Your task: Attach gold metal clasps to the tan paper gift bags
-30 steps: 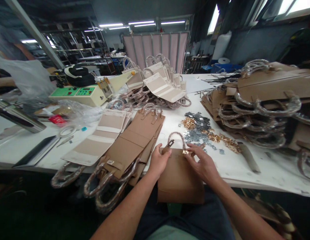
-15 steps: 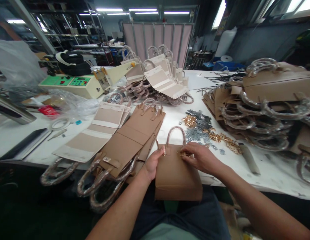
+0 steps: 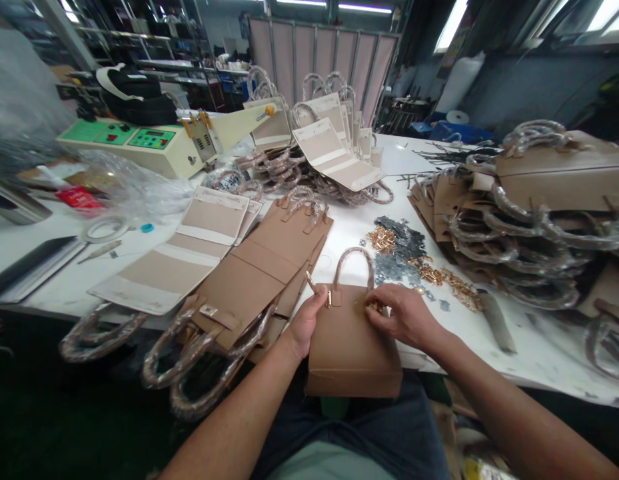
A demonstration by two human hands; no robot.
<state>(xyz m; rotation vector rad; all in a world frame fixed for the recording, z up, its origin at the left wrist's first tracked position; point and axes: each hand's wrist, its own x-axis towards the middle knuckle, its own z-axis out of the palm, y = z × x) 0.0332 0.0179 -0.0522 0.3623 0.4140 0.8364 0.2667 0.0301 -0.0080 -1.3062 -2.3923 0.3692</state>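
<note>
A tan handbag [image 3: 352, 350] stands tilted at the table's front edge, by my lap. Its arched handle [image 3: 353, 253] is wrapped in clear film. My left hand [image 3: 304, 323] grips the bag's upper left edge, thumb beside a small gold fitting [image 3: 330, 299]. A narrow strap end [image 3: 310, 280] sticks up above that thumb. At the bag's upper right, my right hand [image 3: 406, 317] is closed around several small gold metal fittings [image 3: 376, 306], with its fingertips against the front panel. The exact contact under those fingertips is hidden.
Loose gold fittings [image 3: 382, 239] and grey metal plates [image 3: 402, 237] lie beyond the bag. Flat tan bag pieces [image 3: 259, 267] are stacked at left, their handles overhanging the edge. More bags [image 3: 554, 173] pile up at right. A machine [image 3: 134, 143] stands at back left.
The camera view has shifted slightly. The strap end by my left thumb now leans further left. My right fingers have parted a little from the panel, showing more of the gold fittings.
</note>
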